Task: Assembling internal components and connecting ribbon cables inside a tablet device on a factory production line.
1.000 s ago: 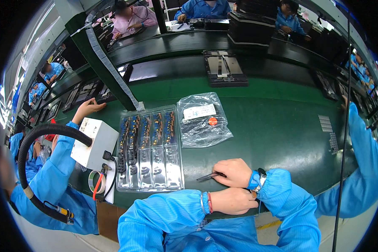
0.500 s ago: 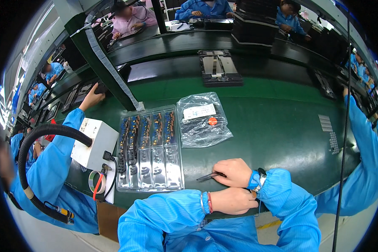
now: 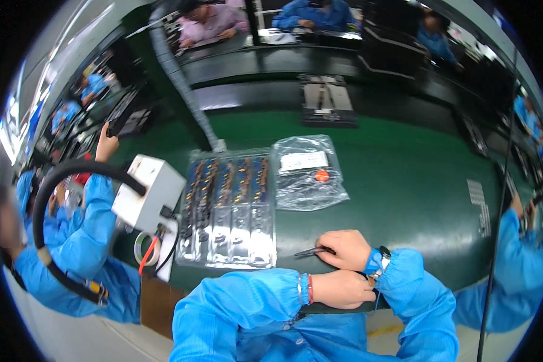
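My right hand (image 3: 349,250) rests low over the green bench, its fingers closed around dark tweezers (image 3: 308,251) whose tips point left. Around that wrist are a blue wrist strap (image 3: 375,260) and a dark-faced watch. Just below it, my left hand (image 3: 342,288) crosses to the right, fingers curled beside the strap and its cord. Whatever those fingers may pinch is hidden. Left of the tweezers lies a clear compartment tray (image 3: 276,241) filled with small blue, copper and black parts. A clear plastic bag (image 3: 311,187) with a white label and orange sticker lies beyond.
Left of the tray stand a white box (image 3: 149,190) with a black hose (image 3: 39,205) and a tape roll (image 3: 143,248). A dark device panel (image 3: 329,102) lies at the back. Small grey pads (image 3: 478,199) lie at right. Co-workers sit on both sides and opposite.
The whole view has shifted, with bench items appearing farther right. The co-worker at left now lifts a dark device. At right, a co-worker's hands have come into view. My hands keep their pose.
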{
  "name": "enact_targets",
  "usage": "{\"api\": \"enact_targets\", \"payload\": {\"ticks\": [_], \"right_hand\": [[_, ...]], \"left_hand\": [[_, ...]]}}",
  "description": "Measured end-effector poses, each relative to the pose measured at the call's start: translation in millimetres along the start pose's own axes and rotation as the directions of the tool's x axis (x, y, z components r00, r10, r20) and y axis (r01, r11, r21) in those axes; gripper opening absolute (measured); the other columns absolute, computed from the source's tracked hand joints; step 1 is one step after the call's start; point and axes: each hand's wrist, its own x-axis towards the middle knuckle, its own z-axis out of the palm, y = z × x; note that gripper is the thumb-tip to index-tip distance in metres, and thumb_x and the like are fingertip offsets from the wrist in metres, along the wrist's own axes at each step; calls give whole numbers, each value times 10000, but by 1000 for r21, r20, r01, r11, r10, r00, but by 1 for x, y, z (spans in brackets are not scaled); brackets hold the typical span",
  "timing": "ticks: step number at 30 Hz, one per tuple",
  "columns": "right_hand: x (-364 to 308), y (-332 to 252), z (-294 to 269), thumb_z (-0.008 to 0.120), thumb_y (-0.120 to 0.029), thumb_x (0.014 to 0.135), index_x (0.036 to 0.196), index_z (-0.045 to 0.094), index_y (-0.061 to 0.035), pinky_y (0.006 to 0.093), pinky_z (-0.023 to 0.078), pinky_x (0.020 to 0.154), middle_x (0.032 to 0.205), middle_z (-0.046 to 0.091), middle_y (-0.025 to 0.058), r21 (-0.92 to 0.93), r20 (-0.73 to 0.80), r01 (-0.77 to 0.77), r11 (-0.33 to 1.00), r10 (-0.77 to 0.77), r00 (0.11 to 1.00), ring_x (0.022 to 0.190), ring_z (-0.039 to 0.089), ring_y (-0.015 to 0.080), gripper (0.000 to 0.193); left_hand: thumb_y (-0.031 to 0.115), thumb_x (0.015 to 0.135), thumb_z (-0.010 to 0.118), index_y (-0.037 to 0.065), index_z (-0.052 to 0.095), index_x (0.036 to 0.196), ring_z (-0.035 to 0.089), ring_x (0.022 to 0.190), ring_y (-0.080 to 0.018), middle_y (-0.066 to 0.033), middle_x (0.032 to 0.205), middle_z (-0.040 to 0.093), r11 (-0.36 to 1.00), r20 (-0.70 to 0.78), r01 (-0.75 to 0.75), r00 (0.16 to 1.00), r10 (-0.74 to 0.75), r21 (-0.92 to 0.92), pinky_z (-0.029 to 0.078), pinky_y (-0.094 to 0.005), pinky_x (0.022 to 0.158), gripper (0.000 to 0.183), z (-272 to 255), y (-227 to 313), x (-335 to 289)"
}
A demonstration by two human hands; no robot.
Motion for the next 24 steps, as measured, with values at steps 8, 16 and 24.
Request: {"api": "enact_targets", "payload": {"ticks": [8,16,24], "right_hand": [[-1,-9,-3,632,-157,755,819,598,-77,355,465,557,725,599,94,14,-7,-105,994,105,994,652,594,278,108],[4,-7,-4,654,-171,745,858,602,-98,356,460,539,710,596,85,61,28,-125,990,124,992,636,595,270,145],[0,6,-3,582,21,673,903,594,-64,368,423,550,731,513,114,80,-14,119,990,-119,993,625,515,296,245]], "left_hand": [[123,748,512,52,519,823,558,716,-286,-112,783,526,998,-65,-61,996,61,-7,461,-400,599,104,3,-4,1],[95,718,535,39,542,809,561,705,-302,-119,744,537,996,-101,-77,992,72,-51,454,-413,578,107,3,-6,0],[93,711,534,33,542,775,559,687,-307,-120,733,532,992,-95,-85,993,75,-96,447,-415,578,87,6,-9,0]]}}
